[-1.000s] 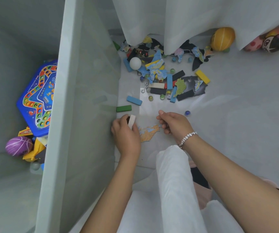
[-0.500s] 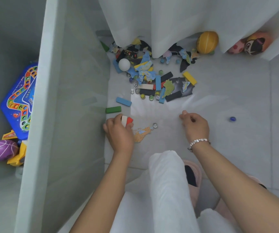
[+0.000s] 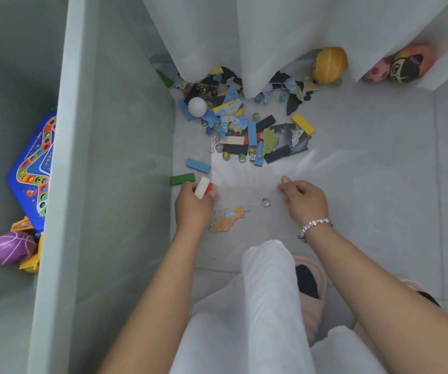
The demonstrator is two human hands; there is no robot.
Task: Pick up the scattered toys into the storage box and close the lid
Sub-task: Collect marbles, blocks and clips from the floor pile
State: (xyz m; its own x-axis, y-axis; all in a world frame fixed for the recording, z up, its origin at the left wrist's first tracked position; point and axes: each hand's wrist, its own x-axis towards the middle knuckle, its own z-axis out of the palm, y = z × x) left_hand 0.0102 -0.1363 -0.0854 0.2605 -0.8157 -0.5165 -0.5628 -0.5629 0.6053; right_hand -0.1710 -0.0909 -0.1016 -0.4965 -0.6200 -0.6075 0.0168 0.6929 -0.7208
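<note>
A pale grey tiled floor (image 3: 379,184) shines with soft light; white curtains (image 3: 244,36) hang down to it at the far side.

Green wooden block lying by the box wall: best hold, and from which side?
Pinch the flat green wooden block across its two long edges, coming from above. It lies flat on the floor with its left end at the translucent storage box wall, so an end-on hold looks blocked there. The left hand already holds cream and red blocks; the right hand looks freer.

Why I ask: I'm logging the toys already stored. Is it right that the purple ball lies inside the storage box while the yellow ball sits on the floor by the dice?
Not quite. In the head view the purple ball lies inside the storage box, but the yellow ball sits by the curtain, far from the dice.
</note>
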